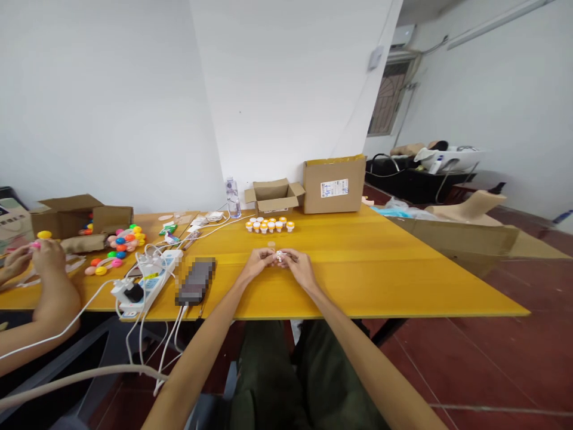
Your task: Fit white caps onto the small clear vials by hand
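Observation:
Over the yellow wooden table, my left hand and my right hand meet at the fingertips. Between them they pinch a small white piece with darker spots or gaps; its exact kind is too small to tell. Fingers partly cover it on both sides. Just beyond my hands stands a group of several small round white pieces with orange tops. A faint, small pale disc-like thing lies between that group and my fingers.
Behind the group are an open carton, a taller closed carton and a bottle. To the left lie a phone, a power strip with cables and colourful balls. A co-worker's hands work at far left.

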Motion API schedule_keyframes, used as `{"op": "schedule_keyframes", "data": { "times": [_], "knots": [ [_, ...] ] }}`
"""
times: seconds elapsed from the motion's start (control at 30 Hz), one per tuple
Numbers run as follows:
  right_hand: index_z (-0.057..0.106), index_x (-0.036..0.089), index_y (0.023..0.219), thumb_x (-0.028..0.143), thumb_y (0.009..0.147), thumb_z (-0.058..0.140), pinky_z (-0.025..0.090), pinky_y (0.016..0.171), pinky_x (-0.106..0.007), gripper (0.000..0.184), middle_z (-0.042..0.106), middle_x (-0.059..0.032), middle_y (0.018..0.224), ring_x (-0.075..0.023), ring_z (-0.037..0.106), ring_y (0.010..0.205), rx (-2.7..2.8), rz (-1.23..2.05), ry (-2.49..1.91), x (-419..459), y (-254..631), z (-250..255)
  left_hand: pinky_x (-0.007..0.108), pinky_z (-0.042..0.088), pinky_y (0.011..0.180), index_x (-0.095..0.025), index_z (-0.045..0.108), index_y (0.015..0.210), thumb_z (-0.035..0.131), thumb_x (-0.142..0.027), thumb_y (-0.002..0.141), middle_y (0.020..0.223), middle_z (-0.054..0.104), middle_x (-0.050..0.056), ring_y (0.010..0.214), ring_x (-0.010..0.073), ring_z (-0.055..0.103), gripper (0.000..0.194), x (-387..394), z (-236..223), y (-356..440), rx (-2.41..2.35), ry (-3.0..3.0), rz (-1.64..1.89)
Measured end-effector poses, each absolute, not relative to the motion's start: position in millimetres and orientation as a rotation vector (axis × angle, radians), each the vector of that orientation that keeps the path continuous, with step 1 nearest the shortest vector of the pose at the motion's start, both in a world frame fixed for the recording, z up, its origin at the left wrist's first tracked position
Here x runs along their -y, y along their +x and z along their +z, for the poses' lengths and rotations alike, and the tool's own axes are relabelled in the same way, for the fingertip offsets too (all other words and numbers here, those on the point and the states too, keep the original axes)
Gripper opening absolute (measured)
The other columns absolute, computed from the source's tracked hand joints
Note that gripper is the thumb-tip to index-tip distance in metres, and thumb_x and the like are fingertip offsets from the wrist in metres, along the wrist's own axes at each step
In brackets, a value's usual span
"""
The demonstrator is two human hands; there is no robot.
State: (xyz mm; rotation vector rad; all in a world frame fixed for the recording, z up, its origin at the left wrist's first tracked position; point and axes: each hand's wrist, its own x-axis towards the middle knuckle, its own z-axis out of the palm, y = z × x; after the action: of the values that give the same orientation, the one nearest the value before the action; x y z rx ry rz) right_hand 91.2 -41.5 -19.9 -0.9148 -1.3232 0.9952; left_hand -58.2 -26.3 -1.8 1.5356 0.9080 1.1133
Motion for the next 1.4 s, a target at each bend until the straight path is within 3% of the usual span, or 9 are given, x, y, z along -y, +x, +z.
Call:
{"op": "schedule_keyframes", "data": {
  "times": [0.9,1.4],
  "knots": [
    [0.070,0.018,0.079,0.042,0.068,0.064,0.060,0.062,-0.035,0.027,0.074,-0.0058,0.076,-0.0216,0.070,0.063,1.325,1.007,-0.911,40.4,91.1,-21.4,0.022,0.035,0.052,-0.015,0.062,0.058,0.075,-0.045,0.064,0.053,0.057,-0.002,0.049,0.0084,0.046,0.033,30.6,3.1,-55.6,-0.865,1.527,1.098],
    [0.068,0.019,0.077,0.035,0.070,0.061,0.058,0.056,-0.031,0.019,0.072,-0.0036,0.072,-0.0184,0.068,0.057,1.329,1.003,-0.914,40.0,90.4,-22.4,0.023,0.031,0.051,-0.015,0.059,0.059,0.071,-0.046,0.067,0.051,0.052,-0.003,0.049,0.0082,0.043,0.034,27.4,0.0,-56.6,-0.868,1.571,1.059]
  ]
}}
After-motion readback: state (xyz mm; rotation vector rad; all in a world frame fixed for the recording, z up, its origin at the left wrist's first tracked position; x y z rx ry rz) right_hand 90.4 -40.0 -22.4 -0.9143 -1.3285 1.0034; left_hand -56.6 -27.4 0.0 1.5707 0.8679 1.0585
